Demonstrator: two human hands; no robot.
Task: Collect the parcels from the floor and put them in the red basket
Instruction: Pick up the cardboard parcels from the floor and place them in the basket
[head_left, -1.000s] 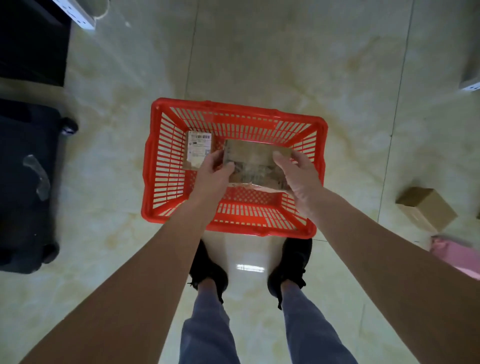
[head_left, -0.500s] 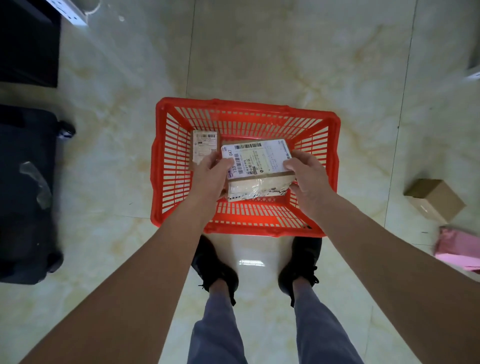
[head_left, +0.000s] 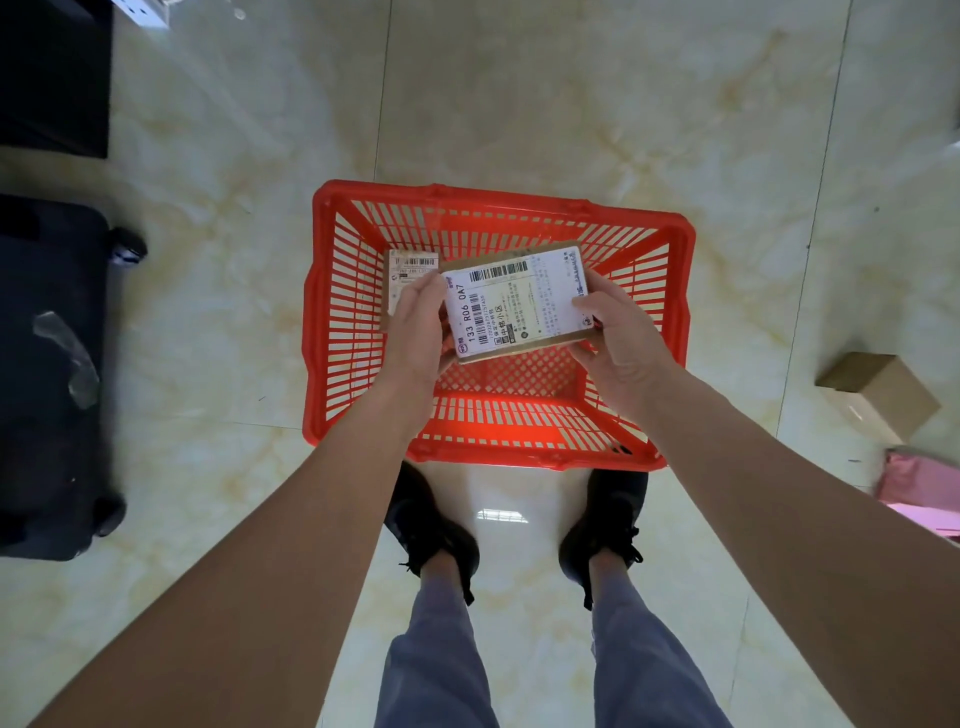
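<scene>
The red basket (head_left: 498, 447) stands on the tiled floor just in front of my feet. Both hands hold a flat cardboard parcel (head_left: 519, 304) above it, its white shipping label facing up. My left hand (head_left: 415, 332) grips the parcel's left end and my right hand (head_left: 618, 338) grips its right end. A smaller labelled parcel (head_left: 410, 270) leans inside the basket against the left wall, partly hidden behind my left hand.
A brown cardboard box (head_left: 878, 389) and a pink soft parcel (head_left: 919, 483) lie on the floor to the right. A black wheeled suitcase (head_left: 47, 374) lies at the left, with dark furniture (head_left: 52, 73) beyond it.
I have turned the parcel over between my hands, so its white label now faces up and sits flatter. The view has shifted slightly toward the basket.
</scene>
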